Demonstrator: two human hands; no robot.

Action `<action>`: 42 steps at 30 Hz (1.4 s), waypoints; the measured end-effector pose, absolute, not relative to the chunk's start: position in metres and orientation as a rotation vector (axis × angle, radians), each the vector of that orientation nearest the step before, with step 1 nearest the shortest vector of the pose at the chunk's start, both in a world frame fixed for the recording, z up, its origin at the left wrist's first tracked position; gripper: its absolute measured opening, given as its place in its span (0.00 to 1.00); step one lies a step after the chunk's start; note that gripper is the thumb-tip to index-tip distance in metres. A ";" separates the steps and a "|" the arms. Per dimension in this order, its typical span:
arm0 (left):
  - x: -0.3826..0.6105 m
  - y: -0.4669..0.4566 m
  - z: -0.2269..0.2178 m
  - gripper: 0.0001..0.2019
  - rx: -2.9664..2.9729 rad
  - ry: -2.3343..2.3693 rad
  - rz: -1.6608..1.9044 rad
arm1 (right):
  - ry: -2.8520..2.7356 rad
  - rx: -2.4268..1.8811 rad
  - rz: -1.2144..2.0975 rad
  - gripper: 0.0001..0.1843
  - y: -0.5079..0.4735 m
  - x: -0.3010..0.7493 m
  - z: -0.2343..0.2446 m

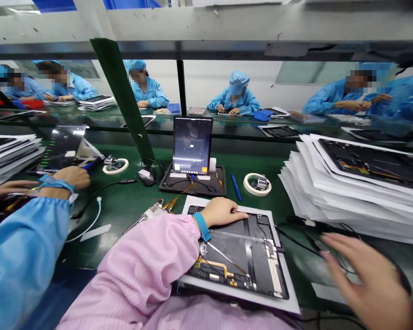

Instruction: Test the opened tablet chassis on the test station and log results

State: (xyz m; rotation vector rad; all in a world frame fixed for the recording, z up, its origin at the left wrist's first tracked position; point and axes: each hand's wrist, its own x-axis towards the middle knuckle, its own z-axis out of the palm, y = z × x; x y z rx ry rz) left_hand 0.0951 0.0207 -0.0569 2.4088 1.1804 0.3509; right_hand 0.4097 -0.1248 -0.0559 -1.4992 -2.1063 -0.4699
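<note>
An opened tablet (247, 256), its black inner parts and flex cables showing, lies on a white sheet in front of me. My left hand (220, 212), at the end of a pink sleeve with a blue wrist strap, rests flat on the tablet's upper left part, one finger stretched right. My right hand (361, 279) hovers at the lower right over the green mat, fingers spread, slightly blurred, holding nothing. It is beside the tablet's right edge, near black cables (302, 229).
An upright tablet (192, 145) stands in a black tray (192, 185). Two tape rolls (257, 184) (115, 166), a blue pen (236, 186) and a mouse (146, 175) lie behind. Stacked white trays (357, 183) sit right. A co-worker's blue-sleeved hand (72, 177) works left; others sit across.
</note>
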 end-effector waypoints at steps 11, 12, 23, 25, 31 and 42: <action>0.093 0.020 -0.063 0.31 2.475 1.171 0.398 | -2.735 -1.184 -0.057 0.10 -0.080 0.351 -0.036; 0.093 0.020 -0.063 0.31 2.470 1.175 0.399 | -2.748 -1.207 -0.032 0.09 -0.080 0.358 -0.036; 0.044 0.032 0.005 0.11 2.250 1.553 1.159 | -2.432 -1.779 0.116 0.16 0.006 0.250 0.005; 0.008 0.050 0.012 0.12 2.048 1.833 1.232 | -2.350 -1.879 0.107 0.17 0.034 0.226 -0.008; -0.075 0.096 -0.013 0.19 1.798 2.254 0.780 | -2.267 -1.774 0.223 0.18 0.061 0.219 -0.015; -0.071 0.089 -0.018 0.16 1.850 2.234 0.801 | -1.278 -1.001 1.007 0.10 -0.067 0.277 0.040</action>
